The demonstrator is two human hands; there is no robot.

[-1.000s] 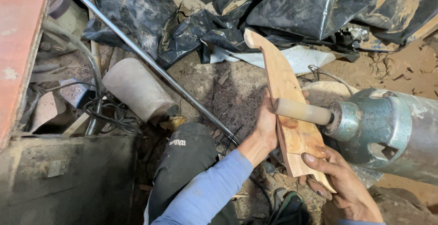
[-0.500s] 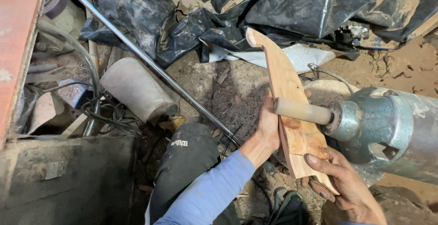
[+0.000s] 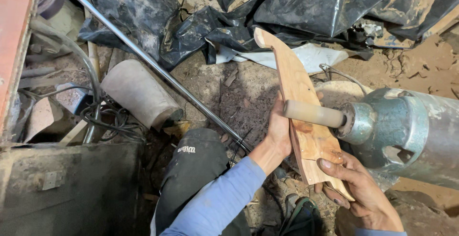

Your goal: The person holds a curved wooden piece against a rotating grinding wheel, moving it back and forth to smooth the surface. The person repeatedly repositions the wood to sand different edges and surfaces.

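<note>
I hold a curved, flat piece of reddish-brown wood point(image 3: 296, 80) upright on its edge, one end pointing away from me. My left hand point(image 3: 278, 128) grips its left side near the middle. My right hand point(image 3: 356, 188) grips its near end from below, thumb on the face. A pale sanding spindle point(image 3: 313, 113) sticks out leftward from a grey-green motor point(image 3: 411, 128) and lies across the wood's face between my hands. My knee in dark trousers point(image 3: 196, 169) is below.
A long metal rod point(image 3: 148, 64) runs diagonally across the dirt floor. A pale cylinder roll point(image 3: 138, 95) lies left of it, with cables and a hose beside. Black plastic sheeting point(image 3: 306, 6) is heaped at the back. A red metal edge point(image 3: 14, 44) stands at far left.
The wood and both hands have barely shifted against the spindle; the view has drifted slightly. Nothing was let go or picked up.
</note>
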